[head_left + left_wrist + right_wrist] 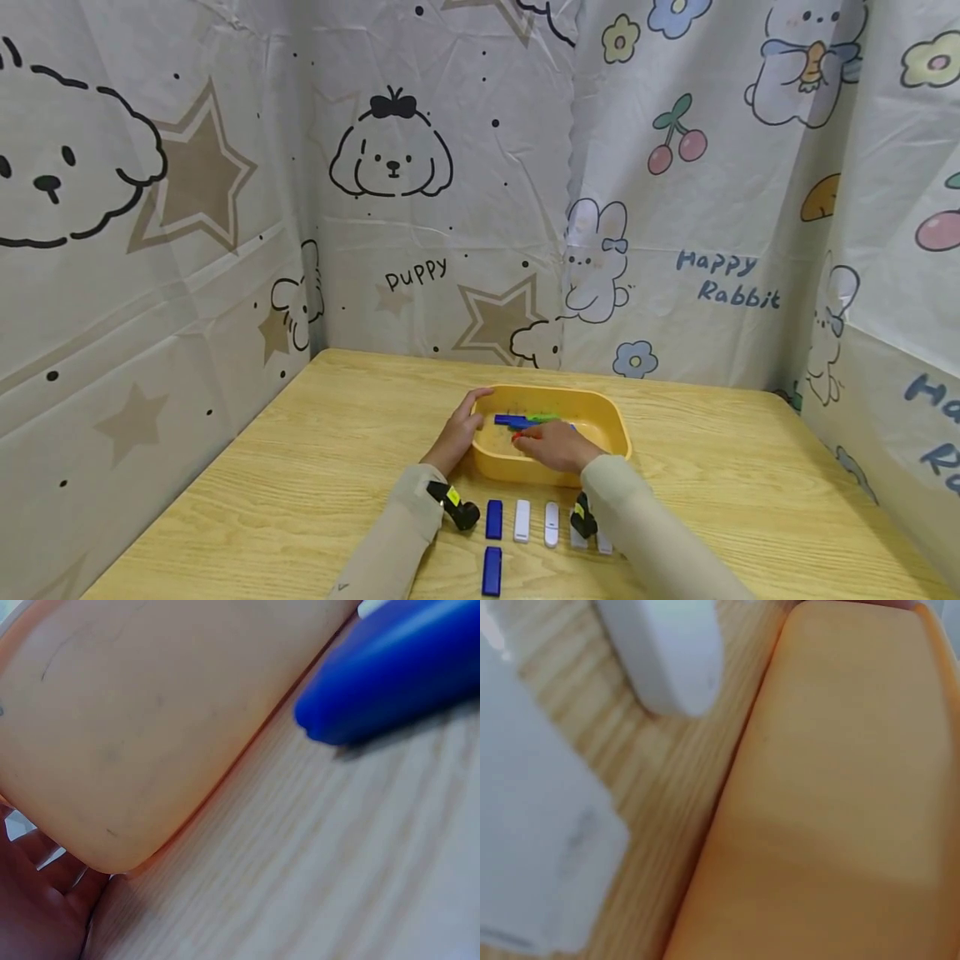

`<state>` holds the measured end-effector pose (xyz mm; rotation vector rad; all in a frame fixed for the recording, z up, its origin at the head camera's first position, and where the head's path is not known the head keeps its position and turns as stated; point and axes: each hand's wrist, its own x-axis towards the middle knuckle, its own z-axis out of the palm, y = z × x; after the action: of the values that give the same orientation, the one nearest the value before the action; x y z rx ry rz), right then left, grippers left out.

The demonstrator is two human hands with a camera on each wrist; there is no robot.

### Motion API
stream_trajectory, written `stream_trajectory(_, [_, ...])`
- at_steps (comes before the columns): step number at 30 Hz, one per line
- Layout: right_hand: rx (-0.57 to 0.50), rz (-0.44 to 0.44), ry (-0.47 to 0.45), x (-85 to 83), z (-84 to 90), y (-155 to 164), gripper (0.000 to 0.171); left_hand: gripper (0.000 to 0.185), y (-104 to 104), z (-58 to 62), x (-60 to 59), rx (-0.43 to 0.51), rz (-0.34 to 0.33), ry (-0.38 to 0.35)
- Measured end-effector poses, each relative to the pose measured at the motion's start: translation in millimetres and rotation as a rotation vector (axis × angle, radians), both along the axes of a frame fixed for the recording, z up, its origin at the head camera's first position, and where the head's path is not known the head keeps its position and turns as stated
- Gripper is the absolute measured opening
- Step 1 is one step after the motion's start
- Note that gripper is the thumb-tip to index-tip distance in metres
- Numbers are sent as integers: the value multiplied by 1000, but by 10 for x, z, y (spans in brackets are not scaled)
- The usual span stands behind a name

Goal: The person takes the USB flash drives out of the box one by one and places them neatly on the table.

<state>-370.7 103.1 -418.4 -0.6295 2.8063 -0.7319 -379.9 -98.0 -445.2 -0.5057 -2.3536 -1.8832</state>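
My left hand (459, 432) grips the left end of a yellow plastic basin (525, 472), fingers over its rim. In the left wrist view, several of its fingers show past the basin's corner. My right hand (558, 446) reaches over the near rim into the basin, its curled fingertips pinching a small red object (517, 436), mostly hidden by the fingers. Next to those fingertips, inside the basin, lie a blue stick-like piece (510, 420) and a green piece (542, 417). The right wrist view shows only the basin's outer wall (832, 780), not the fingers.
In front of the basin a blue oblong piece (493, 520) and several white ones (522, 522) form a row. Another blue piece (491, 572) lies nearer me. Printed curtains (442, 217) enclose the wooden table (337, 467) behind and at both sides.
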Motion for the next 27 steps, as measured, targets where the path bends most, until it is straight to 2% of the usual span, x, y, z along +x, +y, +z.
stream_trajectory(2, [-34, 6, 29, -8, -16, 5, 34, 56, 2, -90, -89, 15, 2, -3])
stream_trajectory(5, [-75, 3, 78, -10, -36, 8, 40, 57, 6, -227, -221, 30, 20, -9])
stream_trajectory(7, [-79, 0, 94, -15, -44, 7, 43, 57, 10, -253, -235, 30, 36, -3])
stream_trajectory(10, [-77, 13, 95, -22, -49, 3, 39, 57, 15, -260, -237, 22, 50, -1])
stream_trajectory(15, [-57, 28, 72, -23, -38, 4, 28, 56, 8, -259, -244, 21, 35, -2])
stream_trajectory(20, [-39, 10, 43, -21, -34, 14, 29, 56, 1, -257, -246, 29, 25, 1])
stream_trajectory(27, [-39, 41, 52, -32, -31, 2, 26, 56, 10, -252, -216, 25, 54, -8])
